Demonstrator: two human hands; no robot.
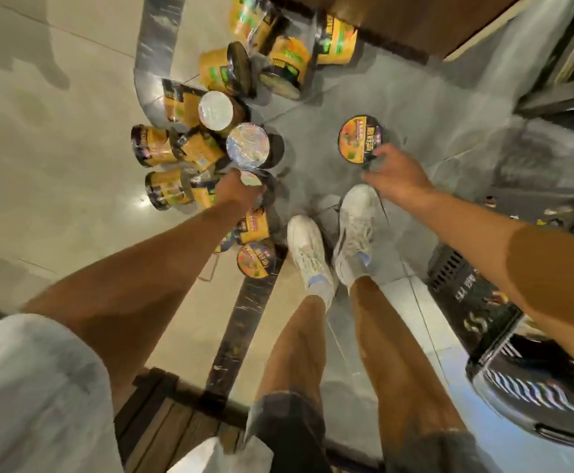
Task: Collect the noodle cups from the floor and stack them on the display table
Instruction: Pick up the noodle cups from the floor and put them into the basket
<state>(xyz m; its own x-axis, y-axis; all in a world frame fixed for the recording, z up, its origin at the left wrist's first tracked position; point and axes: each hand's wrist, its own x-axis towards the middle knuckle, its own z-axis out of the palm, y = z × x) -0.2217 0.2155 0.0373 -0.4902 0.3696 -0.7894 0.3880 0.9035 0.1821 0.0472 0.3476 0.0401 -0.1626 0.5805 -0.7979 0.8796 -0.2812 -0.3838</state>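
We see the left hand [236, 191] reaching down among a heap of yellow-and-black noodle cups [190, 138] scattered on the pale tiled floor [57, 148], its fingers curled around the rim of an upturned cup with a silvery base [252, 179]. The right hand [393, 174] is lowered to a lone upright noodle cup with a printed orange lid [359, 138] on the grey floor, its fingers [374, 155] touching the lid's near edge; whether they grip it, we cannot tell. Two white sneakers [333, 244] stand between the arms.
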